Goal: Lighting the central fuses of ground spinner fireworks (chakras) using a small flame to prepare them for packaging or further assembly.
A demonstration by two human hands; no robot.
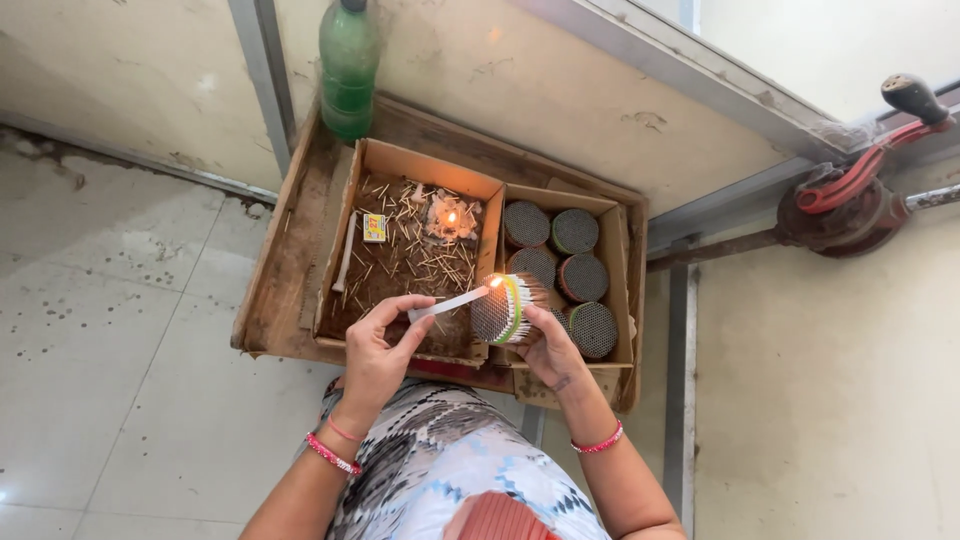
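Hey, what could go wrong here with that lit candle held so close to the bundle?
The flame on the white candle in the left hand touches the round stick bundle held by the right hand; it might flare near the fingers. Loose sticks litter the cardboard box, where a second small flame burns, so fire may spread.

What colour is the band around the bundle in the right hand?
Green, with a thin pale edge, wrapped around the bundle in the right hand; the head view shows it.

Green bottle (348,65) — white candle (448,304), orange flame; brown wooden tray (290,250); pink bangles (598,442).
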